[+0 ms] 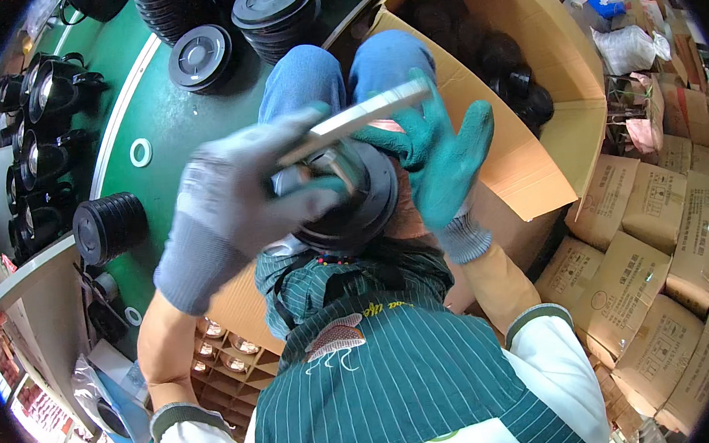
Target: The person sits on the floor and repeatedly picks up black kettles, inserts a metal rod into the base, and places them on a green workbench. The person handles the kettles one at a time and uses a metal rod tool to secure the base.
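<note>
My left hand point(239, 202), in a grey glove and smeared by motion, is closed on a long, flat, pale bar point(370, 115). That bar slants up to the right above my lap; its exact kind I cannot make out. Under it, between my hands, a round black part point(366, 212) sits at my lap, partly hidden by the left fingers. Something brownish beside those fingers is too blurred to name. My right hand point(446, 154), in a glove with a green palm, has its fingers and thumb spread close to the bar's far end.
On the green table point(162, 124) stand stacks of black lids point(276, 13), a white ring point(140, 152) and a toppled lid stack point(111, 228). Black pots point(48, 92) line the left. An open carton point(567, 144) holds dark parts at right; closed cartons point(629, 273) are stacked beyond.
</note>
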`<state>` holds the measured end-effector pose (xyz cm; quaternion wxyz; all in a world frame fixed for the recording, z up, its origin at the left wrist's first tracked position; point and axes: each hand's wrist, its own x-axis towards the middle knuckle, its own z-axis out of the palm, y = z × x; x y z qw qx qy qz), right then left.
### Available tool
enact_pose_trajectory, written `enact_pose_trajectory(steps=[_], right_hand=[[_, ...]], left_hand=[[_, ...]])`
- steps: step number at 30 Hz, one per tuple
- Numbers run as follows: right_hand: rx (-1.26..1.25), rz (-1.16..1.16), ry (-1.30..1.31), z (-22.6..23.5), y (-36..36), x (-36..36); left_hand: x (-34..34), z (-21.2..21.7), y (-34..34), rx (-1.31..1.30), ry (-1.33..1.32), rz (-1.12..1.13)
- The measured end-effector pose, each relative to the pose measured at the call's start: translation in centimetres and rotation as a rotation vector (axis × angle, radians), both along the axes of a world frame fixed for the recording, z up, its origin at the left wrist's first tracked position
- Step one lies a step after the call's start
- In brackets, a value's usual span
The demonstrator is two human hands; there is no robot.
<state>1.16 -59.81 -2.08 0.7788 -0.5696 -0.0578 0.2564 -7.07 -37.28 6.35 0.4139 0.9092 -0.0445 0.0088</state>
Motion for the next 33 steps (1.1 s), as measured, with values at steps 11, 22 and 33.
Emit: enact_pose_trajectory(steps=[11,22,33], right_hand=[[0.548,0.575,-0.186,-5.5,1.3,6.2],[0.32,0.76,-0.947,2.7,-1.5,1.3],[-0.126,1.264,-1.246,7.1,7.2,-3.1]], left_hand=[[-2.9,0.7,-8.2,0.5,0.143,0.164],[1.3,-8.0,3.1,0.048,-0.487,-0.212],[12.9,-8.2,-5.0,-0.611,0.293,-0.535]])
